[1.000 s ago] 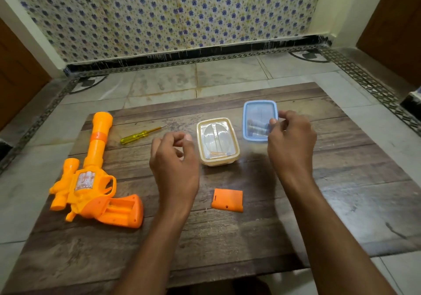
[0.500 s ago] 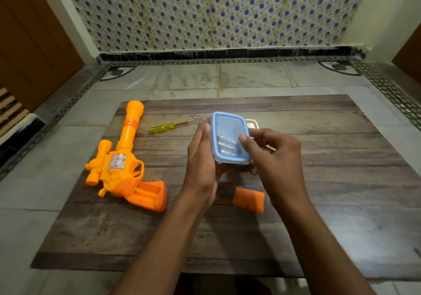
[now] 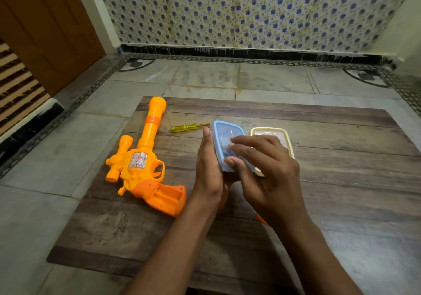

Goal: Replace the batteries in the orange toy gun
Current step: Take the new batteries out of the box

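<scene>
Both hands are up over the middle of the wooden board (image 3: 341,181), and between them is the blue-lidded box (image 3: 224,135), lifted and tilted with its lid toward the camera. The left hand (image 3: 208,171) holds it from the left side, thumb straight up along the rim and fingers tucked out of sight beneath. The right hand (image 3: 266,174) lies across the lid, its fingers spread and only lightly bent and its thumb tip pressing on the near corner. It touches the lid rather than clasping it. What's inside the box is a blur through the clear lid.

The right hand blocks a good deal. Just behind it sits the cream-rimmed box (image 3: 271,133) with only its far end showing, and under the wrist a sliver of the orange battery cover (image 3: 262,220) peeks out.

Over on the left the orange toy gun (image 3: 145,158) lies flat on the board, barrel pointing away and grip toward the left forearm, with the battery recess in the grip open. The yellow screwdriver (image 3: 189,127) lies between the barrel and the blue-lidded box. Around the board are grey floor tiles (image 3: 205,76), with a blue-flowered wall (image 3: 227,10) beyond.
</scene>
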### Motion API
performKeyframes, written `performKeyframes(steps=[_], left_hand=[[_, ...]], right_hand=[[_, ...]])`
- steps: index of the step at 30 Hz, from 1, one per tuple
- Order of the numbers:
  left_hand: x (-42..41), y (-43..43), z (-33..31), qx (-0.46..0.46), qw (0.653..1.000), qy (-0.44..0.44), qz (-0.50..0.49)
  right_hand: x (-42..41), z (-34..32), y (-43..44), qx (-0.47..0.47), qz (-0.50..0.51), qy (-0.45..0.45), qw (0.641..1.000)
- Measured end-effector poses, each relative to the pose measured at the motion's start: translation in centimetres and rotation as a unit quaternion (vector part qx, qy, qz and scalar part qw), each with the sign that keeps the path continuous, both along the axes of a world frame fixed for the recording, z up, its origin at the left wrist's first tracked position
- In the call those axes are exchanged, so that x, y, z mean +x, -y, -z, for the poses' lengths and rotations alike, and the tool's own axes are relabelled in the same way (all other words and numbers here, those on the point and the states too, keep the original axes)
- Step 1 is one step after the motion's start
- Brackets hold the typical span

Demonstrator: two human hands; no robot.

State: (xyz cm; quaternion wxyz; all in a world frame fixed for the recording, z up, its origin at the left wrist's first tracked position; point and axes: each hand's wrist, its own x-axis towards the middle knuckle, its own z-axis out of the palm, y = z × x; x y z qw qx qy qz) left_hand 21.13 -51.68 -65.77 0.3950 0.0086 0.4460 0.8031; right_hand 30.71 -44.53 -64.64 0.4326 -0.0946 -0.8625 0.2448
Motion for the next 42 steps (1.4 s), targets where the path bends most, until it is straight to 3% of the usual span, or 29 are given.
performKeyframes(steps=[9, 17, 26, 31, 37, 42], left_hand=[[-0.4, 0.3, -0.5, -0.059, 0.998, -0.019, -0.022], [-0.6, -0.7, -0.1, -0.063, 0.996, -0.04, -0.041], [-0.5, -0.6, -0.9, -0.091, 0.983, -0.133, -0.091], [0.1, -0.3, -1.8, -0.07, 0.989, -0.103, -0.079], [0.6, -0.5, -2.1, -0.049, 0.996, -0.064, -0.036], [0.5, -0.8, -2.1, -0.071, 0.992, -0.089, -0.061]], right_hand=[[0.6, 0.3, 0.0, 0.185, -0.028, 0.022, 0.982], [0.3, 0.4, 0.3, 0.242, 0.006, -0.011, 0.97], [-0.8, 0.7, 2.1, 0.182, 0.083, -0.086, 0.976], [-0.9, 0.8, 2.2, 0.116, 0.067, -0.127, 0.983], [-0.9, 1.1, 1.8, 0.119, 0.088, -0.134, 0.98], [-0.9, 1.1, 1.7, 0.073, 0.106, -0.115, 0.985]])
